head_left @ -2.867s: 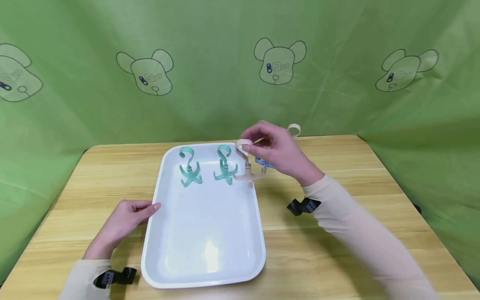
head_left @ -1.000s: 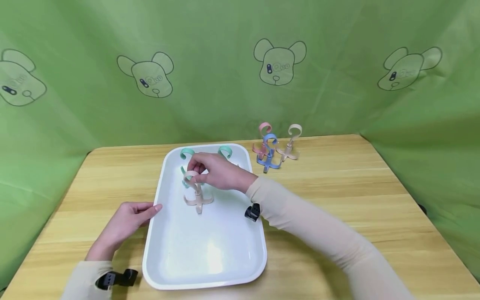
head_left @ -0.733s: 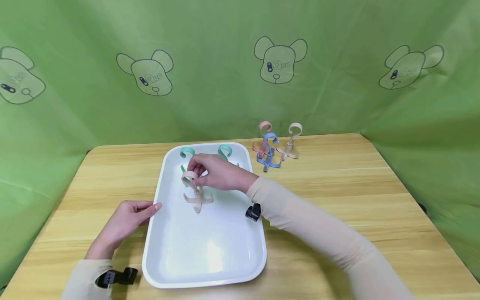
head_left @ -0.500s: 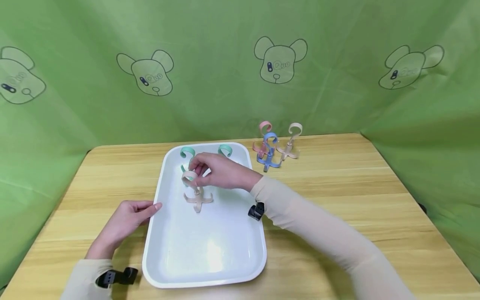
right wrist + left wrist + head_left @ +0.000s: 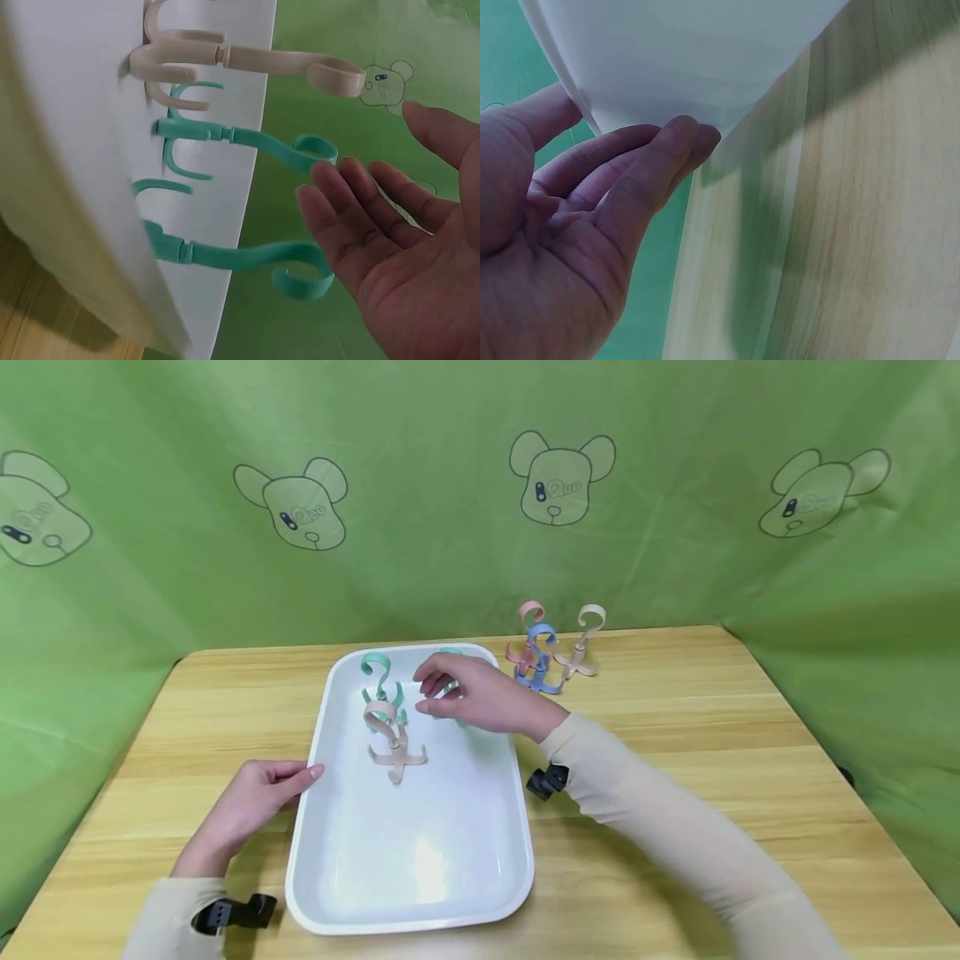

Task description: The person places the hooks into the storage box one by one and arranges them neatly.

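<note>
A white tray (image 5: 420, 877) lies on the wooden table. A beige hook (image 5: 393, 742) (image 5: 247, 58) stands upright in it, in front of two green hooks (image 5: 381, 687) (image 5: 240, 139); the second green hook (image 5: 247, 259) is mostly hidden behind my right hand in the head view. My right hand (image 5: 467, 695) (image 5: 390, 240) hovers open above the tray, right of the beige hook, holding nothing. My left hand (image 5: 251, 802) (image 5: 592, 217) rests on the table with relaxed fingertips touching the tray's left rim (image 5: 577, 105).
Pink (image 5: 527, 639), blue (image 5: 538, 662) and beige (image 5: 579, 647) hooks stand together on the table beyond the tray's far right corner. Green cloth with bear prints surrounds the table on three sides. The tray's near half holds nothing.
My right hand carried the beige hook from beyond the tray's right edge into the tray, set it upright, let go and drew back to the right. The left hand has not moved.
</note>
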Demonstrator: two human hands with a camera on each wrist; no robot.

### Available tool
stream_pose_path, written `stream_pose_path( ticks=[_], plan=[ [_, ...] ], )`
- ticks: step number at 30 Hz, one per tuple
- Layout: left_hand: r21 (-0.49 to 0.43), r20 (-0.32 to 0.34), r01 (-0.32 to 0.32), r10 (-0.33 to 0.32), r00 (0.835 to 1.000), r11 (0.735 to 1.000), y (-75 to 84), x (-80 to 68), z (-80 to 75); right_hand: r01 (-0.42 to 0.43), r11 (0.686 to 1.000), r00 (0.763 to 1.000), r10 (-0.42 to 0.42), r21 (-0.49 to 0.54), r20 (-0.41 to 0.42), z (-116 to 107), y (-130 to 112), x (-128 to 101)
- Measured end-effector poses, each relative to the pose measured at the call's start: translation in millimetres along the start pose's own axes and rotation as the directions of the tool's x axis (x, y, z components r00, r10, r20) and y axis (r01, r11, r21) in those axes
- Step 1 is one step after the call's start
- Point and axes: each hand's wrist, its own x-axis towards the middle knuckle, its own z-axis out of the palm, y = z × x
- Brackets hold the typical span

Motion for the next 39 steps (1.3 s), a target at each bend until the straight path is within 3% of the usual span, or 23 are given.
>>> stream_pose_path(
  ticks=[8, 15, 33, 39],
  plan=[
    [0.008, -0.001, 0.003, -0.003, 1.0, 1.0, -0.9, -1.3, 0.6, 0.014, 1.0, 0.999, -0.013, 0.017, -0.052, -14.9, 7.1, -14.9],
    [0.027, -0.007, 0.008, -0.008, 1.0, 1.0, 0.9, -0.6, 1.5, -0.005, 1.0, 0.985, 0.007, 0.01, -0.172, -34.3, 18.4, -30.7],
    [0.027, -0.014, 0.015, -0.015, 1.0, 1.0, 0.7, -1.3, 0.8, -0.127, 0.985, 0.901, 0.164, 0.117, -0.401, -72.3, 45.2, -59.2],
    [0.032, -0.009, 0.01, -0.01, 1.0, 0.999, 0.7, -1.5, 1.1, -0.122, 0.987, 0.879, 0.159, 0.108, -0.45, -81.3, 58.4, -64.3]
  ],
)
